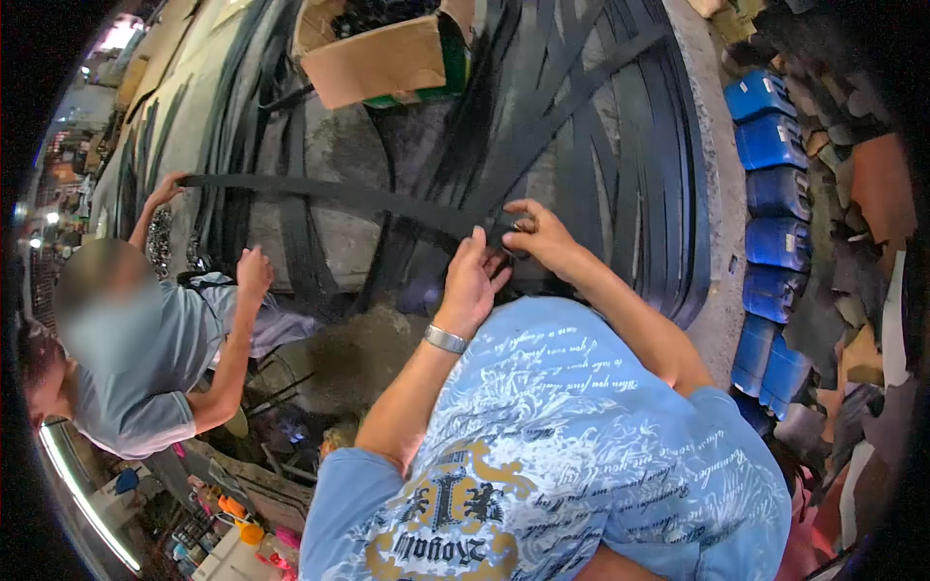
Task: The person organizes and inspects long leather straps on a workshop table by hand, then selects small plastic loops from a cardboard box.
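A long black strap stretches across the table from a co-worker's raised hand on the left to my two hands. At the strap's near end my right hand is closed, thumb and fingers pinched by a small dark piece I cannot make out clearly. Just left of it, my left hand, with a metal watch on the wrist, is held palm inward, its fingers stretched up beside the strap and slightly apart. Under both hands lie many more black straps.
An open cardboard box with dark items stands at the far side of the table. The co-worker is at the left in a grey shirt. Blue jerrycans line the floor at right, beside scattered scrap sheets.
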`<state>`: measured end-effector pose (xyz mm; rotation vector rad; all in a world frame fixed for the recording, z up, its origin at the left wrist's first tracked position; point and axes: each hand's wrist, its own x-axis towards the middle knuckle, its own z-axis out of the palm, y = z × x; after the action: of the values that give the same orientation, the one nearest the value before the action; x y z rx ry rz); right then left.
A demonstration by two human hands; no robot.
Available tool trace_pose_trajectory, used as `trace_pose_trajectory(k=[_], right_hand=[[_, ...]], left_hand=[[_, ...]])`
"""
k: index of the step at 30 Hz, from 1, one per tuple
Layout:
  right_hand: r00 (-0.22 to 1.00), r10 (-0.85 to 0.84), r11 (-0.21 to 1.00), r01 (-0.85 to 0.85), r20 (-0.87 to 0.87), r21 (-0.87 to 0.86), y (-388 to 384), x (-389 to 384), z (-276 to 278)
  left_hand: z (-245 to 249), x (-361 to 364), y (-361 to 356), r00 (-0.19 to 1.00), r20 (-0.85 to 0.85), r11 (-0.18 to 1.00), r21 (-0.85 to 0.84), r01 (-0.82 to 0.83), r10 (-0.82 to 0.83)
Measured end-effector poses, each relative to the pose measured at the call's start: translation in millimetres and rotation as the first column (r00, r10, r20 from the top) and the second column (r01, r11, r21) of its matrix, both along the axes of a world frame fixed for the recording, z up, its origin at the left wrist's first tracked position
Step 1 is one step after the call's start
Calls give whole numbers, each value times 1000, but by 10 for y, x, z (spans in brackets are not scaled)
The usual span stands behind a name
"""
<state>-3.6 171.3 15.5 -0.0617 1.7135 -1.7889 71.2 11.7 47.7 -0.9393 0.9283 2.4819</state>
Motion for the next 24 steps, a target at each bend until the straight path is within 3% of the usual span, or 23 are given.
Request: trace_pose_trajectory(k=[2, 4, 5, 6, 8, 9, 11, 13, 15, 17, 19, 20, 23, 24], right_hand=[[1000, 6, 1000, -5, 15, -25, -162, -20, 123], [995, 14, 998, -8, -97, 65, -364, -13, 137], [990, 93, 983, -75, -105, 166, -458, -76, -12], [989, 101, 989, -87, -112, 122, -535, -102, 126], [961, 216, 953, -169, -175, 251, -670, -167, 186], [926, 279, 935, -202, -253, 290, -711, -153, 391], [809, 314, 902, -90, -497, 423, -747, -103, 448], [822, 315, 895, -91, -474, 437, -619, -99, 553], [845, 297, 893, -80, -445, 443, -407, -41, 553], [868, 246, 900, -39, -431, 433, -122, 11, 474], [920, 162, 896, 15, -358, 444, 166, 95, 647], [921, 125, 881, 68, -369, 468, 301, 126, 602], [904, -16, 813, 260, -426, 521, 764, 281, 388], [877, -41, 801, 315, -479, 509, 907, 305, 281]], left_hand=[[-18, -18, -85, 1000, 21, 999, -43, -7, 7], [-68, -1, -131, 996, 77, 997, -67, -37, 42], [-115, 10, -217, 996, 57, 996, -62, -63, 66], [-7, -32, -276, 993, 43, 991, -84, -107, 111], [32, -130, -512, 988, -45, 968, -198, -156, 150], [32, -206, -660, 979, -58, 938, -280, -204, 196], [-92, -244, -1134, 973, -109, 849, -475, -230, 203], [57, -275, -1549, 962, -98, 693, -675, -253, 255], [-242, -218, -2128, 933, -204, 615, -707, -349, 295], [-275, -128, -2513, 953, -81, 425, -882, -204, 291], [-325, -9, -2667, 950, -4, 74, -997, -28, 311], [-573, 84, -2870, 961, 42, 21, -999, 38, 272], [-314, 169, -2404, 937, 15, -411, -896, 168, 350], [-204, 186, -2256, 958, 21, -444, -883, 151, 285]])
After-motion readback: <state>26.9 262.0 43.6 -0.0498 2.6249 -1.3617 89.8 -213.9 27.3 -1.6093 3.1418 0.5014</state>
